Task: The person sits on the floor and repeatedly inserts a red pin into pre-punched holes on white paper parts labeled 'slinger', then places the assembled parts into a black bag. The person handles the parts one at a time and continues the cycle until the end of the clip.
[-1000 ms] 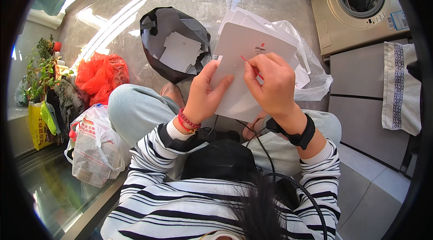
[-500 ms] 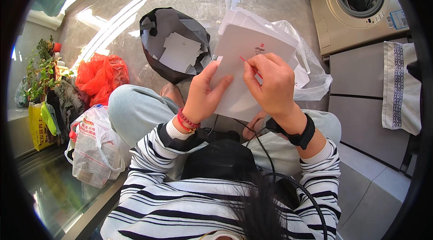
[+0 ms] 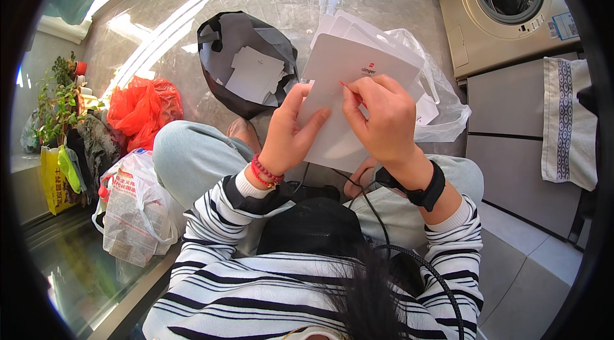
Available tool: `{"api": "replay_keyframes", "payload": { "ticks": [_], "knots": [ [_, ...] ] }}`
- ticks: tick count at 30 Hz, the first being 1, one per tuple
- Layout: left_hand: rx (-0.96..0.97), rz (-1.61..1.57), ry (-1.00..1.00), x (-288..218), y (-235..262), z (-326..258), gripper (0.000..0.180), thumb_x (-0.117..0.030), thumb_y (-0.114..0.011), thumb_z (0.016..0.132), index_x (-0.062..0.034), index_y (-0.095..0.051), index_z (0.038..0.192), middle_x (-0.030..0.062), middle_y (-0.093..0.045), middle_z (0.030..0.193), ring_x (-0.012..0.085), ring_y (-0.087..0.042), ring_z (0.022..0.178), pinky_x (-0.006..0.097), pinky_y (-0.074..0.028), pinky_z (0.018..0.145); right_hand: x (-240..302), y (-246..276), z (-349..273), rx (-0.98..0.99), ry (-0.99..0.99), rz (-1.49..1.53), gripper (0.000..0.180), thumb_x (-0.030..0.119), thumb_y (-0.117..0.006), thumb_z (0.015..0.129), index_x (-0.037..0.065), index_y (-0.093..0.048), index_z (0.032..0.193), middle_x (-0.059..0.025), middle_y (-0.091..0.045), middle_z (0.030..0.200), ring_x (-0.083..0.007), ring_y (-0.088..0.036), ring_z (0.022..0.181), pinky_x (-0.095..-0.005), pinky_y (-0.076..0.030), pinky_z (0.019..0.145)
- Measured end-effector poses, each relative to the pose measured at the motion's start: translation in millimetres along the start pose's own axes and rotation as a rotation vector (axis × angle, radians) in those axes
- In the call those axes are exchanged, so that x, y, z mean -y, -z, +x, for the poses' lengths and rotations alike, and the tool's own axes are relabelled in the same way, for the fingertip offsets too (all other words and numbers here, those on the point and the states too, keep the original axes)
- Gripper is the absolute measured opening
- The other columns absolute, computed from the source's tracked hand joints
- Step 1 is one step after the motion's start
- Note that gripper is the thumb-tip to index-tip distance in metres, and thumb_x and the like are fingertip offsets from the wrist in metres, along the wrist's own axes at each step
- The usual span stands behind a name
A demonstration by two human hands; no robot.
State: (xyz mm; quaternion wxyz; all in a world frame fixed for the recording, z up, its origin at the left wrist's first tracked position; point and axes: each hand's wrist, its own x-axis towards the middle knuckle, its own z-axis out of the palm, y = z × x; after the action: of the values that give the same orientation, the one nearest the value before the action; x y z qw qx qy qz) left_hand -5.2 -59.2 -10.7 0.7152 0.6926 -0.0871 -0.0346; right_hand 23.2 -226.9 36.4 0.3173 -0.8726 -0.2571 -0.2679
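Up in front of my lap is a large white card point(image 3: 339, 59) with rounded corners and a small red and black print. My left hand point(image 3: 288, 132) grips its left edge, thumb on the face. My right hand point(image 3: 387, 116) is closed in a pinch over the card's middle, on a thin red strand point(image 3: 343, 84). A short end of the strand shows at the fingertips, and more red shows below the fingers. Whether it passes through the card I cannot tell. Behind the card lies a stack of similar white cards point(image 3: 348, 25).
A black bag point(image 3: 211, 75) holding white cards stands ahead, left of centre. A clear plastic bag point(image 3: 451, 110) lies to the right. Red plastic bags point(image 3: 144, 110), a white carrier bag point(image 3: 144, 206) and potted plants point(image 3: 61, 103) line the left. A washing machine point(image 3: 460, 27) stands far right.
My right hand has shifted slightly left, and less of the red strand's end sticks out past the fingertips. The card has tilted slightly; my left hand keeps its grip.
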Motion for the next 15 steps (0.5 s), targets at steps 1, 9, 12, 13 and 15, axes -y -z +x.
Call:
{"api": "replay_keyframes", "payload": {
  "ticks": [1, 9, 12, 13, 15],
  "knots": [
    [-0.003, -0.011, 0.012, -0.2, 0.0, -0.2, 0.031, -0.005, -0.060, 0.090, -0.0042, -0.053, 0.121, 0.0078, -0.065, 0.100, 0.0109, -0.060, 0.089, 0.026, -0.048, 0.078, 0.1, 0.2, 0.0, -0.003, 0.000, 0.000, 0.008, 0.001, -0.067, 0.075, 0.004, -0.060, 0.074, -0.0051, -0.060, 0.065, -0.0213, -0.058, 0.061, -0.0324, -0.046, 0.054],
    [-0.033, -0.052, 0.013, -2.4, -1.5, 0.2, 0.023, -0.005, -0.061, 0.090, -0.0035, -0.054, 0.112, 0.0051, -0.064, 0.096, 0.0081, -0.059, 0.087, 0.024, -0.048, 0.076, 0.5, 1.2, 0.9, -0.001, 0.017, 0.014, 0.008, 0.000, -0.067, 0.073, 0.004, -0.061, 0.075, -0.0054, -0.060, 0.065, -0.0215, -0.058, 0.063, -0.0322, -0.047, 0.055],
    [-0.035, -0.068, 0.030, -2.2, 1.3, 0.6, 0.022, -0.006, -0.061, 0.090, -0.0036, -0.055, 0.111, 0.0035, -0.063, 0.095, 0.0070, -0.058, 0.086, 0.024, -0.048, 0.075, 1.5, 1.4, -0.1, 0.006, 0.046, 0.053, 0.008, 0.000, -0.068, 0.072, 0.004, -0.062, 0.076, -0.0058, -0.060, 0.065, -0.0224, -0.060, 0.069, -0.0324, -0.048, 0.057],
    [-0.031, -0.055, 0.032, -2.2, 2.8, 0.9, 0.022, -0.006, -0.062, 0.090, -0.0036, -0.055, 0.110, 0.0030, -0.063, 0.094, 0.0067, -0.057, 0.085, 0.023, -0.047, 0.075, 1.6, 1.2, -0.3, 0.008, 0.062, 0.069, 0.009, 0.000, -0.068, 0.071, 0.004, -0.062, 0.076, -0.0060, -0.060, 0.065, -0.0228, -0.060, 0.072, -0.0326, -0.048, 0.058],
    [-0.024, -0.038, 0.015, -2.1, 4.5, 1.4, 0.021, -0.006, -0.062, 0.090, -0.0037, -0.055, 0.110, 0.0022, -0.062, 0.094, 0.0065, -0.056, 0.085, 0.023, -0.047, 0.074, 1.8, -0.1, -0.6, 0.031, 0.082, 0.035, 0.010, 0.003, -0.069, 0.071, 0.005, -0.060, 0.075, -0.0054, -0.060, 0.065, -0.0239, -0.060, 0.074, -0.0341, -0.049, 0.061]
  ]
}}
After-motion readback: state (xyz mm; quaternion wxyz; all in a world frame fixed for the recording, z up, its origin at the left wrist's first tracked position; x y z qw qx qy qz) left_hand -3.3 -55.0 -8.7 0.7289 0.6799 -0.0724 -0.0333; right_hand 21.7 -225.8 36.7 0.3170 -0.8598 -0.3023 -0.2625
